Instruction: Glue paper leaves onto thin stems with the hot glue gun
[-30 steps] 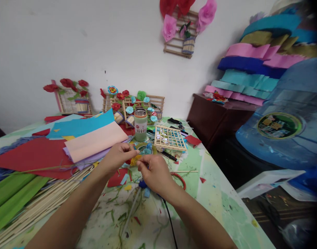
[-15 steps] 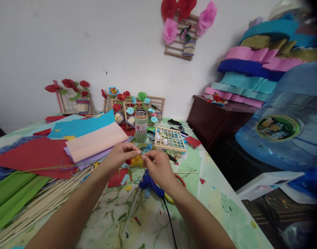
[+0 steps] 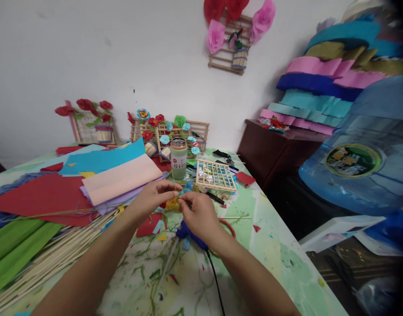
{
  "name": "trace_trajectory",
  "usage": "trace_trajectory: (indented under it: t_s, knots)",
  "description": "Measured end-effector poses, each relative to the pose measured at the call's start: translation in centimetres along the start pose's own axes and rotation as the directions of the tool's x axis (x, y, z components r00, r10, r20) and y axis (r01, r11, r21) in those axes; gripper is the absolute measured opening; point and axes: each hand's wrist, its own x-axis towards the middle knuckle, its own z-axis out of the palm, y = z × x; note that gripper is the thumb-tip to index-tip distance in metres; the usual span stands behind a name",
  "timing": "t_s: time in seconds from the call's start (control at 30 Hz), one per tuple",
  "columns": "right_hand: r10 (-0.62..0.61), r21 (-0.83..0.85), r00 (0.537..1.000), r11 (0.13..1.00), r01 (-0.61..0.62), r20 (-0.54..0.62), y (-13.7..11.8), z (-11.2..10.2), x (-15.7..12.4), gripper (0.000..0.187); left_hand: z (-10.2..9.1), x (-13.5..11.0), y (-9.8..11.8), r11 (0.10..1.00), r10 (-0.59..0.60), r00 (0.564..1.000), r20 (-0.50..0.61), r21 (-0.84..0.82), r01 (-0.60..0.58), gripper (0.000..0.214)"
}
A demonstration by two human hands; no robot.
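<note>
My left hand point(image 3: 152, 197) and my right hand point(image 3: 199, 215) meet above the paint-stained table point(image 3: 274, 254). Both pinch a small yellow paper flower point(image 3: 172, 204) between their fingertips. A blue glue gun point(image 3: 191, 235) with a black cord lies on the table just under my right hand. A glass jar with a green label point(image 3: 178, 159) stands just beyond the hands, beside a small wooden lattice frame point(image 3: 215, 175).
Sheets of coloured paper point(image 3: 116, 177) and a bundle of thin wooden sticks point(image 3: 53, 259) lie at the left. Lattice frames with paper flowers point(image 3: 162, 131) lean on the wall. A dark cabinet point(image 3: 274, 149), stacked crepe paper point(image 3: 320, 87) and a blue water jug point(image 3: 362, 153) are at the right.
My right hand has shifted slightly up and back toward the flower, uncovering the blue glue gun beneath it. My left hand has stayed on the flower.
</note>
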Motion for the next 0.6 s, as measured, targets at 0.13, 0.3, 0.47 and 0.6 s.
trace_trajectory:
  t_s: [0.13, 0.3, 0.47, 0.6]
  knots:
    - [0.025, 0.049, 1.0, 0.998, -0.025, 0.004, 0.25, 0.06, 0.1, 0.022, -0.58, 0.09, -0.05, 0.999, -0.012, 0.998, 0.067, -0.051, 0.016, 0.018]
    - [-0.07, -0.117, 0.997, 0.991, 0.067, -0.024, -0.06, -0.18, -0.16, 0.022, -0.84, 0.09, -0.15, 0.999, -0.023, 0.997, 0.072, -0.044, 0.026, 0.025]
    - [-0.161, -0.329, 0.986, 0.934, 0.137, -0.046, -0.2, -0.02, -0.32, 0.024, -0.5, 0.24, -0.56, 1.0, 0.018, 0.998, 0.063, 0.017, -0.019, 0.027]
    - [-0.191, -0.424, 0.979, 0.894, 0.146, -0.065, -0.2, 0.22, -0.38, 0.025, -0.31, 0.36, -0.76, 0.997, 0.053, 0.998, 0.035, 0.062, -0.055, 0.028]
